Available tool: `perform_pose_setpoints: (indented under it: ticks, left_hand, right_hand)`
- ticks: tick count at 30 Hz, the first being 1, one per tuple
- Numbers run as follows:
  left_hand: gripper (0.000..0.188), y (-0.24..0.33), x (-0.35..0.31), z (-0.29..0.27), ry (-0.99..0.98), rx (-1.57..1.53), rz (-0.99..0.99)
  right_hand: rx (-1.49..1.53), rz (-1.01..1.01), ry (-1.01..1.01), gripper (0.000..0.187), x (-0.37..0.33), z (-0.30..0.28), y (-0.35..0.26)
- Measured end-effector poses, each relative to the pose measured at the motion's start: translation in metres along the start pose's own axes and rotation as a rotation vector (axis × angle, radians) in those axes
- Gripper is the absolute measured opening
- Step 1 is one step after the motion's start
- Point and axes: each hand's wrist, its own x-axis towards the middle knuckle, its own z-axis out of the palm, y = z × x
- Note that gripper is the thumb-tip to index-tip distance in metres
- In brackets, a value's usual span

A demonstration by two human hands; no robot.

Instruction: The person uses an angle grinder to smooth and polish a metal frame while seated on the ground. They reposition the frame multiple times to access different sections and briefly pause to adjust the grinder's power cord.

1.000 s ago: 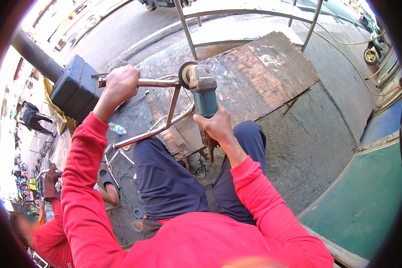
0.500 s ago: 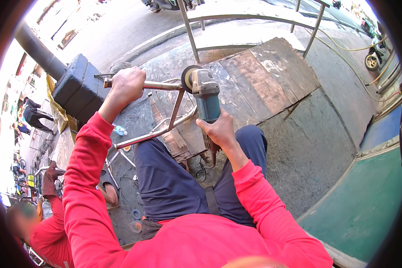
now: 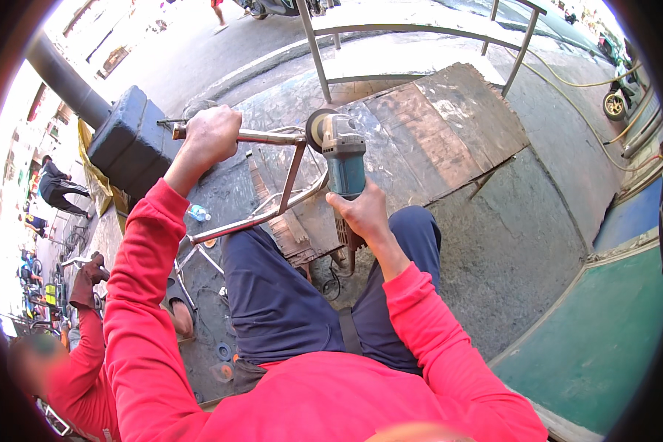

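My left hand [image 3: 212,136] is closed round the upper tube of a welded metal tube frame [image 3: 291,179]. The frame slants down over my left thigh, its bare metal scuffed and brownish in places. In my right hand [image 3: 361,214] is a teal and grey angle grinder [image 3: 345,173], gripped by its body with the head pointing away from me. Its round disc [image 3: 317,130] is at the right end of the frame's upper tube; whether the two touch I cannot tell.
A worn wooden board [image 3: 435,125] lies ahead, with a metal rack [image 3: 412,29] behind it. At the left stands a dark block at a pole's foot [image 3: 129,136]. A small bottle [image 3: 198,213] lies beyond my left knee. A co-worker in a red sleeve [image 3: 88,342] is at lower left.
The grinder and the frame's end have shifted slightly right. The co-worker's gloved hand has risen a little. A passer-by's legs have come into view at the top.
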Motion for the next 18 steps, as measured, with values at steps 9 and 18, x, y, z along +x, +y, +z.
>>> perform_pose_setpoints:
  ticks: [9, 18]
  left_hand:
    - [0.015, -0.0007, 0.0040, -0.0035, -0.073, 0.048, -0.013]
    - [0.015, -0.0067, 0.0095, -0.0010, -0.109, 0.045, -0.020]
  right_hand:
    - [0.009, -0.004, -0.032, 0.040, -0.0030, -0.0034, -0.0033]
    - [0.001, -0.025, -0.049, 0.040, -0.0039, -0.0002, -0.0056]
